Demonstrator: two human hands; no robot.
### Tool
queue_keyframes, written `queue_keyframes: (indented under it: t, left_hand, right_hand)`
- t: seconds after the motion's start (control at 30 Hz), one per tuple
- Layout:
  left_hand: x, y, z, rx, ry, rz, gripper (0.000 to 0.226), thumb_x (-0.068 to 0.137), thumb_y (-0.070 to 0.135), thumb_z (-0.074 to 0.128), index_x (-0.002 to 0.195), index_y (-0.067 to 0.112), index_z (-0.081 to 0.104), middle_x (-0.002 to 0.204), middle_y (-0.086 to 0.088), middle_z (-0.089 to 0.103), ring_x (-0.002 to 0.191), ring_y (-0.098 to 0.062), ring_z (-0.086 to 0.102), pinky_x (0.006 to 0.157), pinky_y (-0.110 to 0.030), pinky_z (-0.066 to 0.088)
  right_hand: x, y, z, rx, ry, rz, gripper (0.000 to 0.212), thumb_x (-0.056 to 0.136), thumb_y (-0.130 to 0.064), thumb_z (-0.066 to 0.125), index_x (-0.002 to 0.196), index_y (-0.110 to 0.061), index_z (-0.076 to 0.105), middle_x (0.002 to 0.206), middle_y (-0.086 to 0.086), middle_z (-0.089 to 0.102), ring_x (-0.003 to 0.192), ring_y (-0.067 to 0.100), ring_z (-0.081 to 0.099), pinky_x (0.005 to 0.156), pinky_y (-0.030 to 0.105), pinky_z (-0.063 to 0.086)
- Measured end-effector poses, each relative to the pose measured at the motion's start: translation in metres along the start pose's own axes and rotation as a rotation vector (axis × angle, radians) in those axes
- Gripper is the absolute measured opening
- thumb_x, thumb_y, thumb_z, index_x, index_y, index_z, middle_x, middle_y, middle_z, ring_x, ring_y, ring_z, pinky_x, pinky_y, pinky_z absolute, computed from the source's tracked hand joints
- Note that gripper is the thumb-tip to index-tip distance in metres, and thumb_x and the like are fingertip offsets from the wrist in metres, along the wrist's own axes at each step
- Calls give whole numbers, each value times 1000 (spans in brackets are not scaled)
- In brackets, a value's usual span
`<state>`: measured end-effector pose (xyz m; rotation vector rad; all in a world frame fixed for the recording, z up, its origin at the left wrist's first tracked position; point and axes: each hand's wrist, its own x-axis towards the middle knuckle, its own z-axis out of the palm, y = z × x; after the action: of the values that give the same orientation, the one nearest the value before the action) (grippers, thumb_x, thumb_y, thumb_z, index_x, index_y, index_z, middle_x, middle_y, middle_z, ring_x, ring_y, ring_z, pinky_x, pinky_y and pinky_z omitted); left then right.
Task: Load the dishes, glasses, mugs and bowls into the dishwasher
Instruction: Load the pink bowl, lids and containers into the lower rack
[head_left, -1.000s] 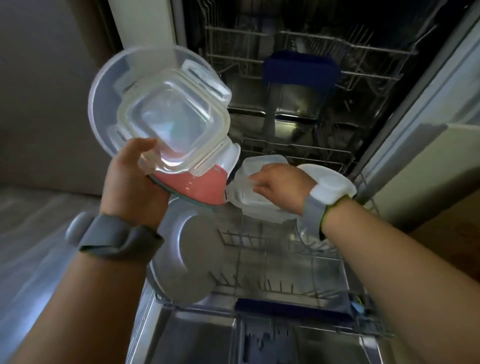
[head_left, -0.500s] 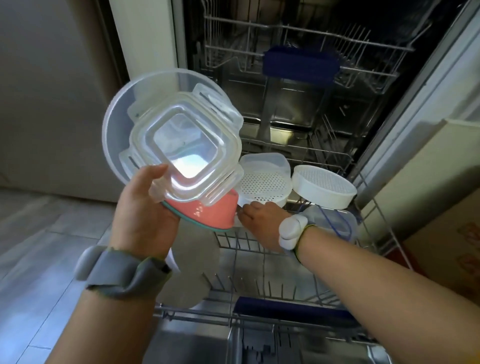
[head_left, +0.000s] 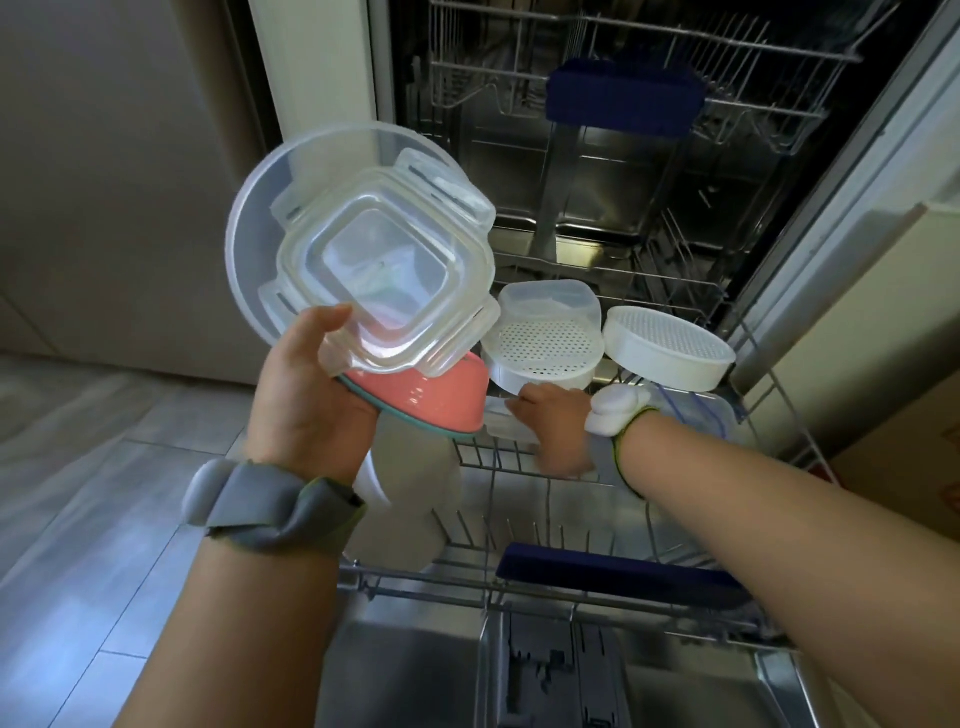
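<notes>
Partly loaded: two perforated strainers (head_left: 543, 348) sit at 12 o'clock in lower rack (head_left: 545, 577). Left hand (head_left: 306, 395) grips stacked lids and pink bowl (head_left: 421, 395), unloaded. Right hand (head_left: 558, 426) reaches down into rack; grip unclear.

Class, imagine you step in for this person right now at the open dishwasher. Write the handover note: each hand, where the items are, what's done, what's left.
Left hand: grips a stack of a clear square lid, a clear round bowl and a pink bowl, held above the lower rack.
Right hand: down in the rack at a clear container; its grip is blurred.
Done: two white perforated strainers sit at the rack's back, a white plate at its left.
Left: rack the stack.
</notes>
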<state>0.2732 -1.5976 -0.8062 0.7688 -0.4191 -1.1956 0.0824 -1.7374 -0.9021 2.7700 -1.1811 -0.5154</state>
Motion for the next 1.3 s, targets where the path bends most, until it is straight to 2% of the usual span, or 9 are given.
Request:
queue_keyframes:
  t: [0.1,0.23,0.33,0.4,0.73,0.83,0.97,1.17,1.3]
  left_hand:
    - [0,-9,3,29,6,-7,49,89,19,47,133,-3,51,128,-23,56,117,-37,56,110,-49,34]
    - [-1,-17,10,75,-5,-62,45,89,16,50,130,-3,54,117,-18,61,105,-31,60,102,-45,44]
    - [-4,-29,18,160,-28,-113,31,92,15,50,115,0,63,100,-14,69,89,-26,67,88,-40,52]
    - [-5,-36,23,210,-14,-126,30,92,15,51,115,0,63,100,-14,70,88,-27,67,87,-41,52]
    - [-2,-47,26,222,48,-119,58,96,55,41,126,9,61,112,-15,70,104,-29,68,90,-42,55]
    - [-2,-51,29,242,71,-105,50,99,48,41,116,9,66,96,-10,75,87,-23,73,66,-30,58]
    - [-1,-56,34,277,103,-71,39,96,46,49,102,14,70,89,-6,75,82,-21,73,73,-34,55]
    - [-1,-62,39,313,32,-61,27,91,28,64,111,10,67,101,-9,74,96,-25,71,83,-38,55]
    - [1,-62,37,379,-33,-59,23,87,16,66,110,12,67,100,-7,74,93,-24,72,79,-37,55]
  right_hand:
    - [-7,12,-40,358,90,52,34,90,-19,57,123,-15,62,124,7,55,115,26,53,94,36,45]
    - [-27,21,-107,1262,617,191,30,95,-7,43,82,-15,69,73,-1,68,65,11,63,64,30,52]
    - [-44,18,-141,1752,572,56,39,98,-39,43,98,-11,70,83,0,71,78,14,66,76,33,54]
    - [-51,15,-148,1737,483,11,43,94,-51,48,106,-16,69,93,2,70,89,18,67,88,39,52]
    - [-59,23,-126,1692,549,278,20,88,1,56,103,-8,65,96,19,66,97,47,64,83,63,52]
    - [-60,23,-122,1587,536,282,16,88,-12,61,103,-19,62,97,7,68,92,35,68,81,58,55]
    - [-67,25,-118,1288,491,365,31,83,-45,66,104,-23,59,98,3,69,82,24,71,71,43,60]
    - [-76,36,-107,1511,496,378,18,90,-34,61,103,-20,61,100,12,69,76,30,73,55,38,57]
    - [-81,38,-117,1905,442,338,28,93,-22,59,108,1,67,97,20,65,94,42,68,78,62,54]
